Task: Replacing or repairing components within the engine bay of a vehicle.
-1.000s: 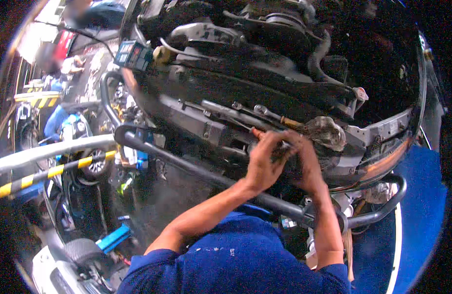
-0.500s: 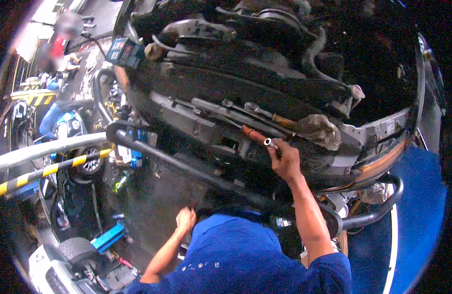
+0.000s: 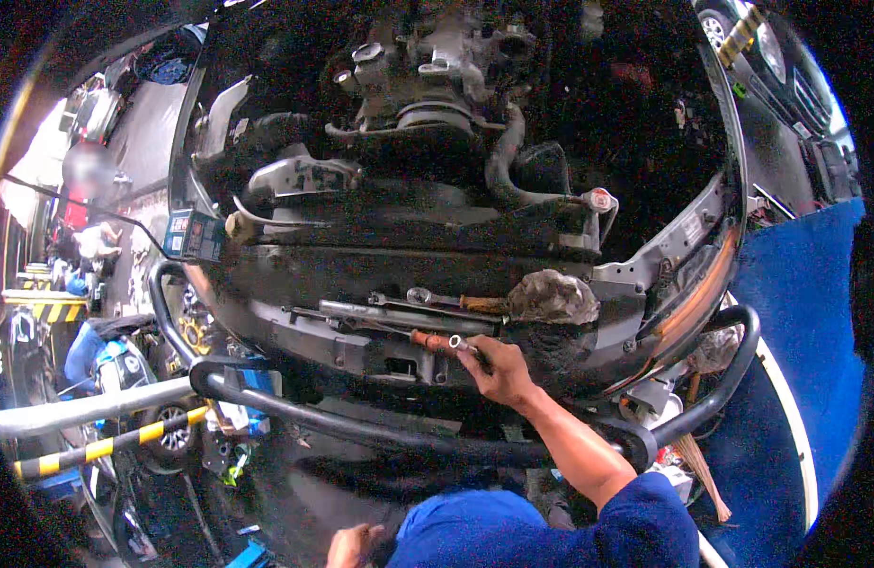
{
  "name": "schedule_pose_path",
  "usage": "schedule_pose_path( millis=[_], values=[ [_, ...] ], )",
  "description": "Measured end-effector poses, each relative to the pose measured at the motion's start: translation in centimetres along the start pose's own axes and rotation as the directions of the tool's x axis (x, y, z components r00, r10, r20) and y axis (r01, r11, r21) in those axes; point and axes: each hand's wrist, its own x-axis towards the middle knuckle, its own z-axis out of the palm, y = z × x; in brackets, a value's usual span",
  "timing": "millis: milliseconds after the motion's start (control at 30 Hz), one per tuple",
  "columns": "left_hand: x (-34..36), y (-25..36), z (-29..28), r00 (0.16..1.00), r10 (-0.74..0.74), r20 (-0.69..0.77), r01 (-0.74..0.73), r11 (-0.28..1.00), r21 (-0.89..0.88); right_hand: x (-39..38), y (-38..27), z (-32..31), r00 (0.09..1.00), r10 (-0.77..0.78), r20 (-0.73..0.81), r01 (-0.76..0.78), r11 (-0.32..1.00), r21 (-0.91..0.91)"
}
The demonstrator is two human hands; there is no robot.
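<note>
My right hand (image 3: 489,369) grips a short metal socket tool (image 3: 456,343), its hollow round end showing, beside the orange-handled screwdriver (image 3: 428,338) on the vehicle's front panel. Just behind lie several metal tools (image 3: 361,312), a ratchet with an amber handle (image 3: 480,301) and a crumpled dirty rag (image 3: 551,298). My left hand (image 3: 356,544) is low at the bottom edge, left of my blue-clad body, blurred and partly cropped; I cannot tell what its fingers do.
An engine bay (image 3: 437,76) fills the upper middle, with a boxed part (image 3: 193,237) at its left. A black bull bar (image 3: 361,424) spans the front. At left are striped rails (image 3: 106,440), vehicle parts and a co-worker (image 3: 96,241). A blue mat (image 3: 806,312) lies at right.
My left hand left the orange screwdriver and dropped low to the left. My right hand now holds the socket tool upward. The view has shifted, showing more of the engine.
</note>
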Motion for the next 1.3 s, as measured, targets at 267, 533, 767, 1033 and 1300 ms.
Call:
schedule_pose_path(
  millis=[267,533,767,1033,1300],
  values=[
    [2.7,6.2,-15.1,0.907,0.142,-0.398,-0.070,0.979,0.189,-0.6,0.0,-2.0,0.996,-0.060,-0.067,0.062,0.998,0.026],
    [8.6,10.6,-19.4,0.943,0.300,-0.145,-0.241,0.915,0.323,1.9,0.5,-7.1,0.842,-0.188,-0.506,0.142,0.982,-0.127],
    [16.8,20.4,-25.0,0.898,0.439,0.029,-0.395,0.775,0.494,15.6,8.8,-22.5,0.599,0.093,-0.795,-0.192,0.981,-0.030],
    [27.4,32.4,-26.8,0.660,0.747,0.079,-0.650,0.516,0.559,24.6,18.1,-28.2,0.578,0.409,-0.706,-0.026,0.874,0.485],
    [44.5,44.9,-30.6,0.395,0.895,-0.207,-0.628,0.428,0.650,28.9,21.0,-29.7,0.719,0.201,-0.665,-0.260,0.966,0.011]
  ],
)
